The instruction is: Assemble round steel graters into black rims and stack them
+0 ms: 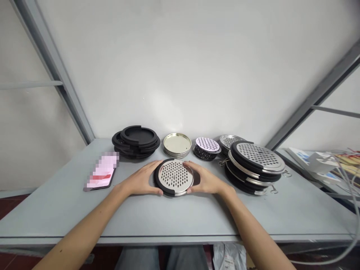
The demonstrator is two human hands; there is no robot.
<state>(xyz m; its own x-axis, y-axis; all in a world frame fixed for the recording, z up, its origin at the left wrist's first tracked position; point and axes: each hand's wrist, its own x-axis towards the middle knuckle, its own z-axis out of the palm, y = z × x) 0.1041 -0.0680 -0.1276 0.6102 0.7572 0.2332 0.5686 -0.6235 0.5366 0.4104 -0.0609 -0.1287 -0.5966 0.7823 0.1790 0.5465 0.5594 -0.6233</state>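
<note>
A flat round metal case (174, 175) with a slotted top lies on the grey table, a black rim wrapped around its left side. My left hand (144, 179) curves around that black rim, thumb at the front and fingers behind. On the opposite side, my right hand (201, 179) grips the bare metal edge in the same way. Just behind the case sits a stack of shallow gold-coloured metal dishes (177, 143). To their right are perforated metal discs (208, 144), the top one pinkish, with silvery perforated discs (230, 141) further back.
Black ring-shaped rims (137, 137) are piled at the back left. A phone (102, 171) lies left of my hands. At the right stands a stack of similar cases (257, 157) with wire clips. White cables (348, 180) hang beyond the table's right end. A wall rises behind.
</note>
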